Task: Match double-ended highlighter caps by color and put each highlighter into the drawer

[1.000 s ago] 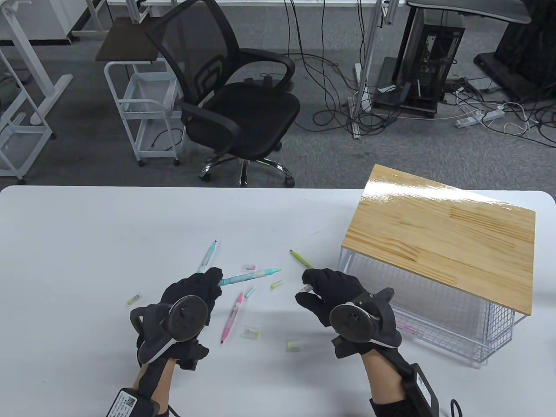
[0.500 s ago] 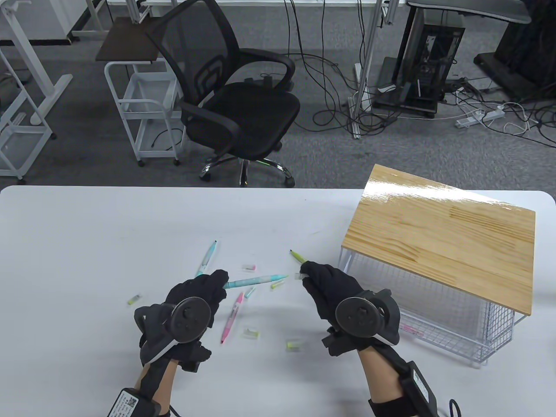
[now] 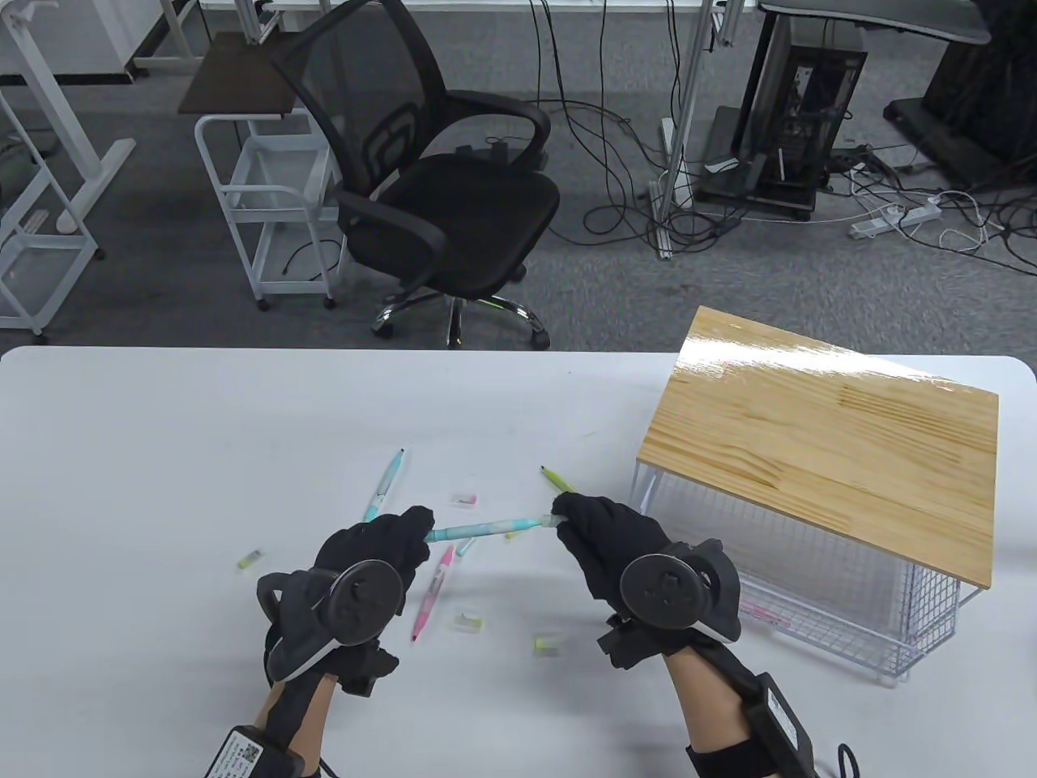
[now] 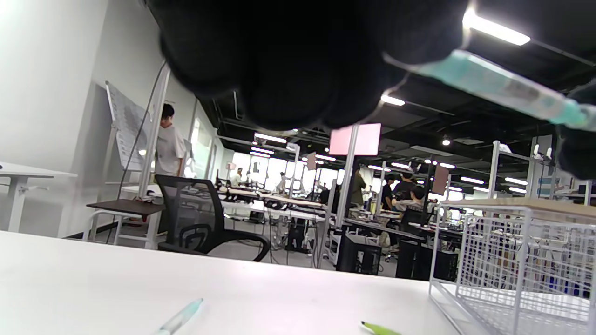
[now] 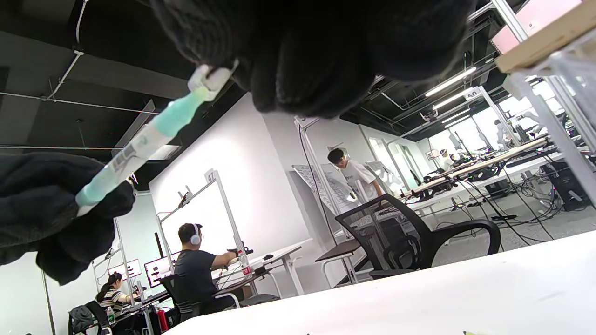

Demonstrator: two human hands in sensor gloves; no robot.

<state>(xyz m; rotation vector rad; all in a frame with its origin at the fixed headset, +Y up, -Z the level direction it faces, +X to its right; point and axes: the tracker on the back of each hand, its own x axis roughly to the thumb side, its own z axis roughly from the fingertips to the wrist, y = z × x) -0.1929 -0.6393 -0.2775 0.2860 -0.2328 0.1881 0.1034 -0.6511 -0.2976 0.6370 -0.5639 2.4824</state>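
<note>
Gripping one end of the teal highlighter (image 3: 484, 529), the left hand (image 3: 369, 559) keeps it lifted above the white table (image 3: 162, 454), barrel stretched across towards the right hand (image 3: 608, 539). Over there, fingertips pinch a clear cap (image 5: 210, 78) right at the pen's other end; the right wrist view shows cap and teal tip meeting, though whether it is fully seated I cannot tell. So both hands are closed round something: left on the barrel, right on the cap.

Down on the table, a second teal highlighter (image 3: 384, 485) lies just beyond the left hand, a pink highlighter (image 3: 433, 592) sits below the held pen, and a green highlighter (image 3: 557, 480) pokes out beyond the right hand's fingers. Loose caps are scattered about: a pink cap (image 3: 463, 498), a yellow-green one (image 3: 250, 557) off to the left, two more near the front edge (image 3: 467, 622) (image 3: 547, 645).

On the right stands the wire drawer (image 3: 818, 592) under its wooden top (image 3: 826, 438), with something pink lying inside
</note>
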